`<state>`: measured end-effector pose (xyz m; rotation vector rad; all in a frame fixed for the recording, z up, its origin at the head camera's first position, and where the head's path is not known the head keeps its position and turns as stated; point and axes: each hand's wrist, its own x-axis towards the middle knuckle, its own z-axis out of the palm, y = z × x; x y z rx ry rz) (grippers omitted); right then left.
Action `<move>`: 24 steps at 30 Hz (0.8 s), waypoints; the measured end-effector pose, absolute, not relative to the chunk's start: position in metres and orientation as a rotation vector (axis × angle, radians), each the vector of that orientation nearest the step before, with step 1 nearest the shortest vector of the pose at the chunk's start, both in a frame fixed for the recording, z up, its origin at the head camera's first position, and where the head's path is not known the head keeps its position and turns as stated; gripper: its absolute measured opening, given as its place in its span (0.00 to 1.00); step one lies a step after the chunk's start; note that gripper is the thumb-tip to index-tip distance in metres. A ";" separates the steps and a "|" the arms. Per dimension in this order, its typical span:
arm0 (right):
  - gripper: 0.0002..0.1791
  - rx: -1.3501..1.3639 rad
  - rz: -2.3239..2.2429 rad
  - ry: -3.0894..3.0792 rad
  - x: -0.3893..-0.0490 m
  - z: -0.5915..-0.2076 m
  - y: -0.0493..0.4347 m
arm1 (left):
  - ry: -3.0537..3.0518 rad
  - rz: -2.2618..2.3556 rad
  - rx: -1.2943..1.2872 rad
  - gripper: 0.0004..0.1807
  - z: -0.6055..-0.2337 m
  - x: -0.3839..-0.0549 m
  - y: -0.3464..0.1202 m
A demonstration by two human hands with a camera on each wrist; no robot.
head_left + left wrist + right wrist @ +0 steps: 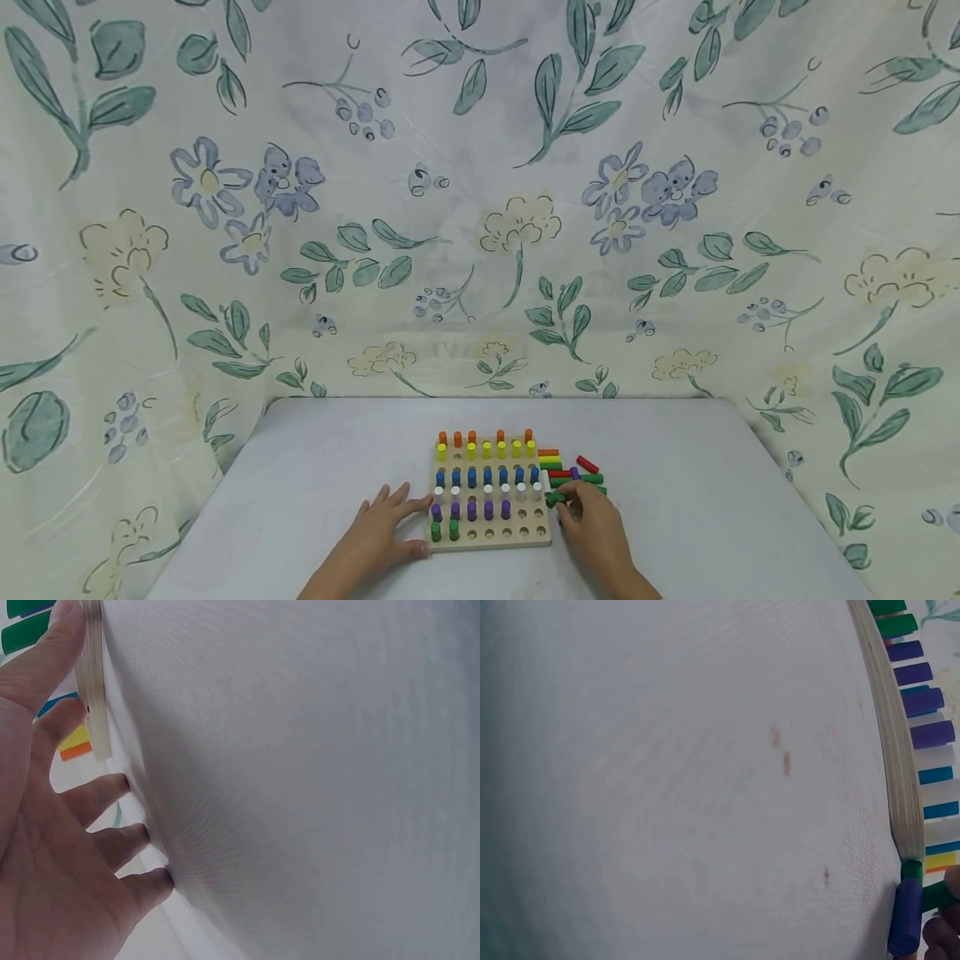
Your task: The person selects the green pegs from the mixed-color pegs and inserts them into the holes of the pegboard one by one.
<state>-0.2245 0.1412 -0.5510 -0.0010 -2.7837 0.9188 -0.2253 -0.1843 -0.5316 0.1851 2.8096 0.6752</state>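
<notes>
A wooden pegboard [491, 547] lies on the table, with rows of orange, yellow, blue, white, purple and green pegs standing in its holes. In the head view, the green row [453, 530] at the near edge holds two pegs at its left end. My left hand [378, 533] rests with spread fingers at the board's left side; its thumb touches the board's edge in the left wrist view. Beside the board's right edge, my right hand [596, 527] pinches a green peg [937, 896] between thumb and fingers. Those fingers are partly cut off in the right wrist view.
Loose pegs lie right of the board, among them a red peg [587, 464], a yellow peg [550, 460] and a purple peg [905, 919]. The white table [300, 450] meets a floral curtain [480, 275] behind.
</notes>
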 end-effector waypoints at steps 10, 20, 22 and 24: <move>0.09 -0.018 0.896 -2.748 -0.224 -0.550 0.140 | 2.799 0.668 0.167 0.43 -0.530 -0.225 -0.183; 0.10 0.013 0.903 -2.733 -0.220 -0.546 0.140 | 2.808 0.677 0.187 0.44 -0.532 -0.225 -0.185; 0.10 0.019 0.907 -2.727 -0.220 -0.547 0.140 | 2.808 0.680 0.185 0.44 -0.532 -0.225 -0.185; 0.10 0.027 0.913 -2.727 -0.220 -0.547 0.140 | 2.808 0.683 0.182 0.44 -0.532 -0.225 -0.185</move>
